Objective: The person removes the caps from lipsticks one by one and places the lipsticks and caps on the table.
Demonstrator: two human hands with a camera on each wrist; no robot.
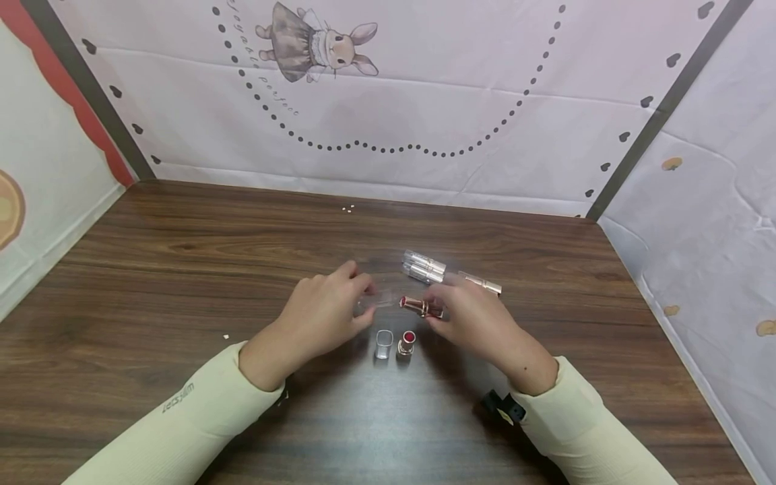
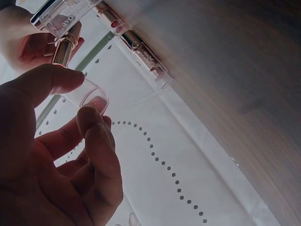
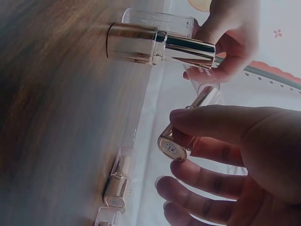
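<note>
Between thumb and fingertips, my left hand (image 1: 327, 310) pinches a clear cap (image 2: 89, 94), its wall see-through. My right hand (image 1: 475, 320) holds an uncapped lipstick (image 1: 415, 306) by its rose-gold base (image 3: 173, 147), tilted with its red tip toward the left hand. Cap and lipstick face each other, the tip right at the cap's end. Just in front of the hands, a second uncapped lipstick (image 1: 407, 344) stands upright with a red bullet. Beside it on its left is another clear cap (image 1: 384, 345), also upright, with lettering visible in the left wrist view.
Two capped lipsticks (image 1: 424, 267) lie side by side beyond the hands. Another lipstick (image 1: 485, 283) lies behind the right hand, partly hidden by it. Small white bits (image 1: 348, 209) dot the dark wooden table (image 1: 200, 256). Printed cloth (image 1: 412, 87) walls the back and sides.
</note>
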